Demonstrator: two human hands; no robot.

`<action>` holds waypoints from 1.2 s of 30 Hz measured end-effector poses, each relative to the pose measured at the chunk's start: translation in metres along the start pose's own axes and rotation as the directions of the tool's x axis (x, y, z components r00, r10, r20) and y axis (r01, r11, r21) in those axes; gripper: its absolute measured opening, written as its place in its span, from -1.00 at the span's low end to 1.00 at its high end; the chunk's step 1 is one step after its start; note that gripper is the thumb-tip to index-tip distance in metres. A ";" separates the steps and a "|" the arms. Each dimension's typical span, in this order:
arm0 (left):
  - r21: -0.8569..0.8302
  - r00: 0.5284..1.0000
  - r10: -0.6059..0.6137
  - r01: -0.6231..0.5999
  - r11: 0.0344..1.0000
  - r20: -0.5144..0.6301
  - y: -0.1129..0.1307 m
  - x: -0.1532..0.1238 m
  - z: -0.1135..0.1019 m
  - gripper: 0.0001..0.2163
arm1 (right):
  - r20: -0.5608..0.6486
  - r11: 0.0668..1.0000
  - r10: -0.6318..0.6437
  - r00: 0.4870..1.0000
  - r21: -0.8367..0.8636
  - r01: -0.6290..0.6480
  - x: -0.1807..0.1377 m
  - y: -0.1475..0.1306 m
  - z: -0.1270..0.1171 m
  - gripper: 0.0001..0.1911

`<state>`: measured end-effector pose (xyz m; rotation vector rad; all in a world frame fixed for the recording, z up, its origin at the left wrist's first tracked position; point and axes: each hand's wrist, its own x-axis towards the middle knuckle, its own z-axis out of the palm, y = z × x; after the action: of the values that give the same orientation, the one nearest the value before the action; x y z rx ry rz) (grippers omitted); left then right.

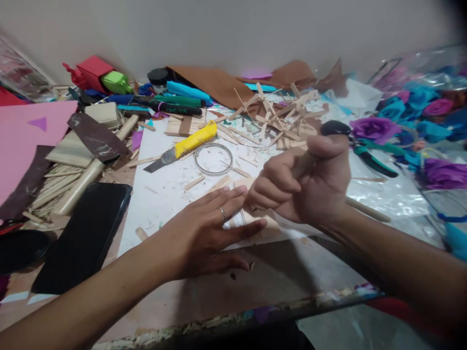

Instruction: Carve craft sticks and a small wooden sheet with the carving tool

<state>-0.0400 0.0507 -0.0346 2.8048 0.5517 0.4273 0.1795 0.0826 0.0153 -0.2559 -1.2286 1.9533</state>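
My left hand [215,228], with a ring on one finger, is stretched out low over the work surface, fingers apart. Partly hidden under its fingertips are a flat pale wooden piece [268,226] and a clear, shiny thing [234,220]. Just right of it, my right hand [302,180] is raised with curled fingers and the thumb over the top. A brownish stick-like part shows between those fingers; its kind is unclear. A rounded black end [334,128] shows behind the thumb, and I cannot tell whether it belongs to the held thing.
A yellow utility knife [195,139] lies beside a clear ring [213,159] on white paper [164,180]. Popsicle sticks [273,116] are heaped behind. A black phone [85,233] lies left; green-handled pliers [377,160] and paper flowers [375,129] are right. A wooden rod [370,210] lies behind my right wrist.
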 end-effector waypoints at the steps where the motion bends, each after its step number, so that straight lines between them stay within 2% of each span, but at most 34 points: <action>1: 0.000 1.000 0.001 -0.001 1.000 0.002 0.000 0.000 0.000 -0.38 | 0.015 1.000 0.016 1.000 -0.014 -0.016 0.000 -0.001 0.000 -0.26; 5: 0.015 1.000 0.003 -0.003 1.000 -0.012 0.000 0.001 0.001 -0.40 | 0.025 0.996 0.077 0.997 -0.038 -0.076 -0.001 -0.003 0.002 -0.27; 12: 0.024 0.999 0.005 -0.004 1.000 -0.043 -0.001 0.000 0.004 -0.42 | -0.019 0.992 0.087 0.996 -0.094 -0.089 -0.005 -0.001 0.006 -0.28; 16: 0.045 0.999 -0.006 0.007 0.999 -0.039 0.001 0.002 0.002 -0.44 | 0.002 0.994 0.037 0.999 -0.107 -0.037 -0.007 0.001 0.006 -0.30; 20: 0.023 1.000 -0.002 0.003 1.000 -0.010 0.004 0.003 0.000 -0.46 | -0.026 0.991 0.015 1.000 -0.131 -0.018 -0.008 0.003 0.010 -0.38; 26: -0.005 1.000 0.002 -0.002 1.000 -0.016 0.001 0.004 -0.001 -0.46 | -0.007 0.996 -0.037 0.999 -0.083 0.037 -0.008 0.008 0.012 -0.40; 29: -0.002 1.000 0.016 -0.016 1.000 -0.010 0.002 0.008 -0.007 -0.47 | -0.026 0.999 -0.007 1.000 -0.053 0.005 -0.006 0.016 0.009 -0.37; 32: 0.033 1.000 0.018 -0.018 0.999 0.012 0.006 0.012 -0.016 -0.45 | -0.074 0.999 -0.033 0.997 0.012 0.034 -0.003 0.021 0.008 -0.33; 34: 0.052 0.999 0.015 -0.017 0.999 0.040 0.009 0.015 -0.020 -0.44 | -0.110 0.998 -0.053 0.993 0.027 0.056 -0.003 0.019 0.011 -0.31; 36: 0.056 0.998 0.011 -0.015 0.998 0.069 0.012 0.016 -0.024 -0.44 | -0.089 0.994 -0.112 0.990 -0.003 0.112 -0.005 0.008 0.019 -0.30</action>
<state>-0.0297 0.0506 -0.0053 2.8664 0.5394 0.3218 0.1685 0.0646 0.0169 -0.2638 -1.1588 1.8273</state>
